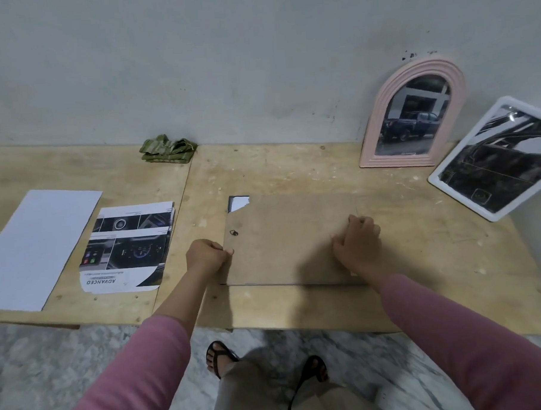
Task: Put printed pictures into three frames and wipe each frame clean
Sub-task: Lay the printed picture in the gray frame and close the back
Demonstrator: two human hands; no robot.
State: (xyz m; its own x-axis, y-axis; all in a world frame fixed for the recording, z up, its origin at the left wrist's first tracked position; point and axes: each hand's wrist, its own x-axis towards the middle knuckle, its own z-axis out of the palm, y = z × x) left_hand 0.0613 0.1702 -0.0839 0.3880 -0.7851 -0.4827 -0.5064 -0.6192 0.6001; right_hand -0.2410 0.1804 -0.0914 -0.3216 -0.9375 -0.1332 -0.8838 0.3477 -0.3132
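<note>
Step in hand: the third frame (295, 241) lies face down in the middle of the picture on the worktop (261, 174), its brown backing board up; by my reading, the board is being seated or its tabs fastened.
Left hand: the left hand (207, 256) is curled nearly closed, pinching the board's left edge between thumb and fingers.
Right hand: the right hand (356, 240) is bunched on the right part of the board, fingers folded in; whether it grips a tab or only presses down, I cannot tell.
Doing it well: keep the left edge pinned so the board does not slide, press flat before bending any tab, and check that the paper showing white at the torn upper-left corner (238, 203) sits square.
Other frames: the pink arched frame (412, 115) and the white frame (493, 161), upper right, already hold pictures.
Cloth: the green cloth (167, 149) sits by the wall, upper centre-left, well apart from both hands.
Spare prints: printed pictures (128, 248) and a white sheet (38, 246) lie at left.
Hidden: the frame's front, its glass and the picture inside; any tabs under the right hand; the white frame's right side is cut off.
</note>
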